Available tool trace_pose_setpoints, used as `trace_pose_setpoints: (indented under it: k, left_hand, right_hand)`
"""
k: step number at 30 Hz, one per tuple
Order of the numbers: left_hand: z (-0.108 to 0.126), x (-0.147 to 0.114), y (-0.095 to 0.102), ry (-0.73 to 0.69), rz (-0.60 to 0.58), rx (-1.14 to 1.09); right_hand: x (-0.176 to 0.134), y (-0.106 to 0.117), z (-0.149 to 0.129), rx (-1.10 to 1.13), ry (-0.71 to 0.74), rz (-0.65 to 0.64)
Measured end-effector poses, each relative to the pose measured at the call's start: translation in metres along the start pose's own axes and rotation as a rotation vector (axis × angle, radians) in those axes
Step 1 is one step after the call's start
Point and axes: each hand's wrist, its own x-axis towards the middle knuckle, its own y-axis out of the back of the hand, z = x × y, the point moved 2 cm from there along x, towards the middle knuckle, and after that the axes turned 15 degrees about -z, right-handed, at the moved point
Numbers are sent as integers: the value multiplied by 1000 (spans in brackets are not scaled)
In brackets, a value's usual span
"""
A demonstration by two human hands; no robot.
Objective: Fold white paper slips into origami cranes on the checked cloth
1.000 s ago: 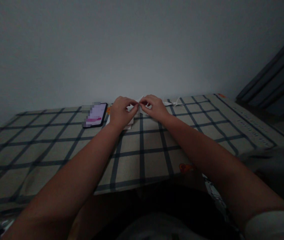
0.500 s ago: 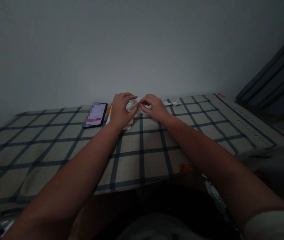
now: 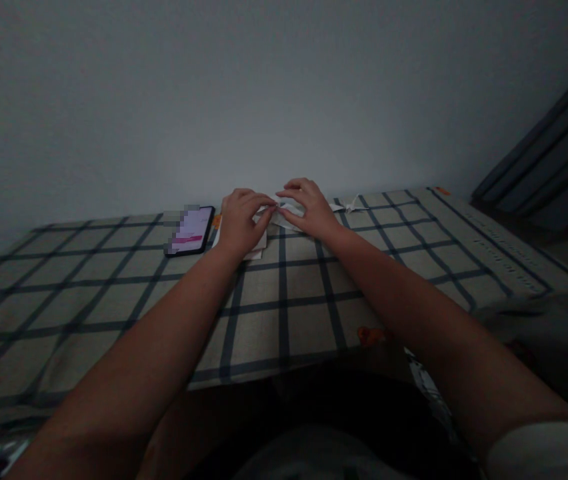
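A thin white paper piece [image 3: 289,221], perhaps tissue, lies between my hands near the wall. My left hand [image 3: 243,223] pinches its near-left end, with thumb and fingertips closed together. My right hand [image 3: 310,210] has its fingers spread from the thumb, and its thumb tip is at the paper beside the left fingertips. Under my left hand are flat white sheets [image 3: 255,253], partly hidden by it. Right of my right hand lies a twisted white piece [image 3: 351,206] with pointed ends.
A phone [image 3: 190,232] with a lit screen lies left of the sheets. The table wears a checked cloth [image 3: 309,300] with dark lines. Behind it rises a plain wall [image 3: 284,100], and a dark curtain [image 3: 554,140] hangs at the right.
My right hand's fingers have lifted and spread from their pinch. My left thumb and fingertips have come together on the white paper. The phone and sheets have not moved.
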Motion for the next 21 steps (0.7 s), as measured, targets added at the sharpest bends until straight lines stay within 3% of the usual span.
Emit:
trace_pose_setpoints:
  k: [11,21]
  left_hand:
    - [-2,-1,-3,13,4,-58]
    - [-4,-2,-4,135,92,-249]
  right_hand:
    - [2,-2,-3,-17,71,-90]
    - [1,-1,-2,82,-40,-135]
